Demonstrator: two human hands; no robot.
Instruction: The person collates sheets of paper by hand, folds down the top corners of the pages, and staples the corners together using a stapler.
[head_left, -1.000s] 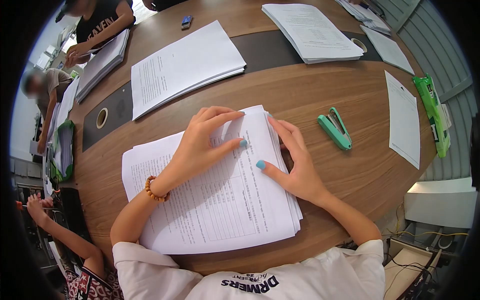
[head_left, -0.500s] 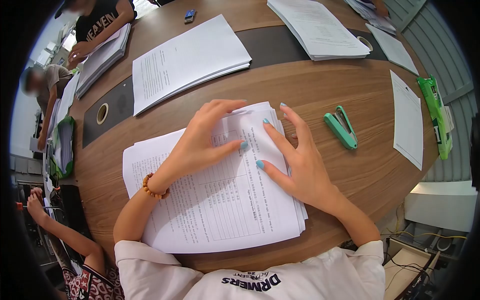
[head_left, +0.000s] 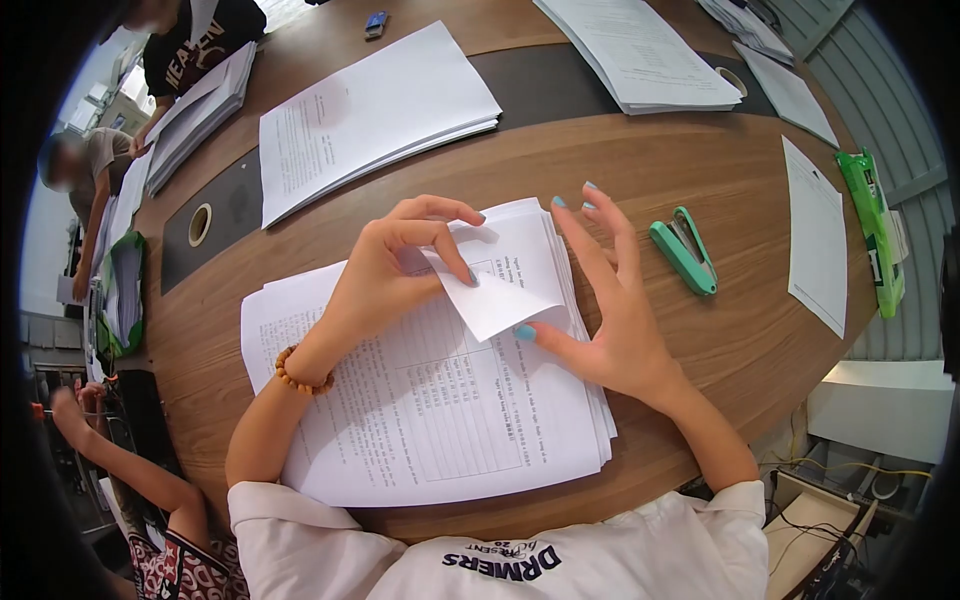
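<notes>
A thick stack of printed sheets [head_left: 440,430] lies in front of me on the wooden table. My left hand [head_left: 385,265] pinches the top sheet, whose corner [head_left: 500,300] is folded up and shows its blank underside. On the right edge of the stack, my right hand [head_left: 620,320] has its fingers spread and raised, with the thumb beside the lifted corner. A green stapler [head_left: 684,252] lies on the table to the right of my right hand.
Beyond my stack lie two more paper stacks [head_left: 370,110] [head_left: 640,60]. At the right are a single sheet [head_left: 815,235] and a green packet [head_left: 872,235]. A blue object [head_left: 376,25] sits at the back. Other people work along the left side.
My left hand has curled its fingers and lifted the top sheet's corner, which lay flat before. The fingers of my right hand have risen off the page edge and spread.
</notes>
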